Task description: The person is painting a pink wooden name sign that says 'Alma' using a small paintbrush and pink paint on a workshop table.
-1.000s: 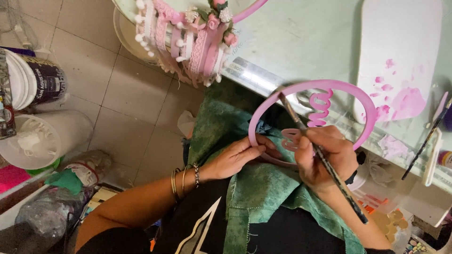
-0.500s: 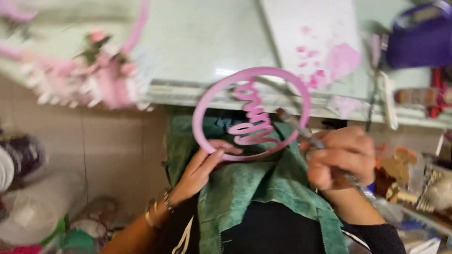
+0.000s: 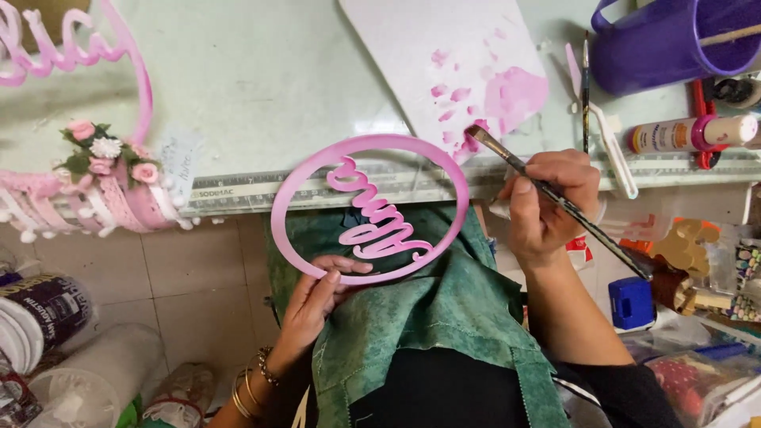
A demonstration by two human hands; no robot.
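Observation:
My left hand (image 3: 317, 297) pinches the lower rim of a pink ring with cursive lettering inside (image 3: 369, 208), held over my green apron (image 3: 444, 317) at the table's edge. My right hand (image 3: 551, 198) grips a thin paintbrush (image 3: 555, 198). The brush's bristle tip touches pink paint on a white palette board (image 3: 444, 63) lying on the pale green table (image 3: 261, 79). The tip sits just beyond the ring's upper right rim.
A decorated pink ring with lace and small flowers (image 3: 111, 174) lies at the left edge. A purple mug (image 3: 674, 40), a glue bottle (image 3: 690, 133) and another brush (image 3: 585, 87) are at the right. Paint tubs (image 3: 40, 317) stand on the tiled floor; craft clutter fills the lower right.
The view has shifted left and closer to the table. My right hand lifted the brush away from the ring, and its tip now rests in the pink paint on the palette.

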